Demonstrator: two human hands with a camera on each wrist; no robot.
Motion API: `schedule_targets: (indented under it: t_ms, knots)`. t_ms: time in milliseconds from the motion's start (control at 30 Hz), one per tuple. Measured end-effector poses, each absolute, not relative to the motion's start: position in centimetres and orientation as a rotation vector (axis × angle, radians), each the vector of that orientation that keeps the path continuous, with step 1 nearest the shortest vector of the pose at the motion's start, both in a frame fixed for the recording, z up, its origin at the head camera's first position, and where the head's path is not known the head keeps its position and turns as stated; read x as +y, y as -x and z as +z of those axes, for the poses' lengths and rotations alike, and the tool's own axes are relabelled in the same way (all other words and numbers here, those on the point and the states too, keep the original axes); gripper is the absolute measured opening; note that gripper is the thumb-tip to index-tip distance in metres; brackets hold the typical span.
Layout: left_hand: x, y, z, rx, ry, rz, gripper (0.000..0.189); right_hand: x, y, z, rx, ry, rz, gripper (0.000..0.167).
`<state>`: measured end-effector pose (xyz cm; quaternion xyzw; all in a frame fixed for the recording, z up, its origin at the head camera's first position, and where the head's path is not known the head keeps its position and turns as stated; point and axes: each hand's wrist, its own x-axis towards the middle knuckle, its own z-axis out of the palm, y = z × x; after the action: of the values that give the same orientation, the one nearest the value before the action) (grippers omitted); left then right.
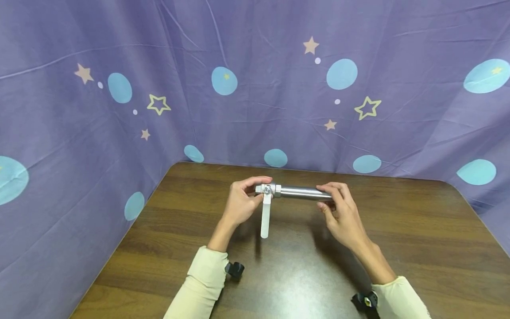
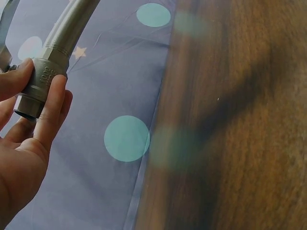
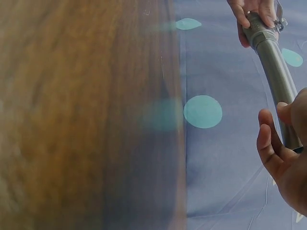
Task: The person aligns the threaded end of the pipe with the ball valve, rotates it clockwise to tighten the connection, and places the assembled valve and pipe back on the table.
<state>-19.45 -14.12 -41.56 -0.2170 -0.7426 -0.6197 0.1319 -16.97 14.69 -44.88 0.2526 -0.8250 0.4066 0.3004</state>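
Note:
A metal ball valve (image 1: pixel 272 190) with a long white lever handle (image 1: pixel 264 219) is joined to a shiny steel pipe (image 1: pixel 300 192), held level above the table. My left hand (image 1: pixel 241 201) grips the valve body at the left end, thumb on the near side and fingers over the far side. Raised lettering shows on the valve body (image 2: pixel 44 76) in the left wrist view. At the other end, my right hand (image 1: pixel 342 215) holds the pipe between thumb and fingers. The pipe's open end (image 3: pixel 292 141) sits within that hand in the right wrist view.
The brown wooden table (image 1: pixel 179 212) lies below both hands, with their shadows on it. A purple curtain (image 1: pixel 271 119) with stars and blue dots hangs along its back and left edges. Black wrist devices (image 1: pixel 234 269) are at both sleeves.

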Motion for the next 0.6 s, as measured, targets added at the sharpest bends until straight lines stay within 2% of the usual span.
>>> schedule_targets:
  t_ms: [600]
  knots:
    - [-14.14, 19.59, -41.67, -2.167, 0.607, -1.859, 0.046, 14.80, 17.01, -44.57, -2.149, -0.714, 1.246, 0.050]
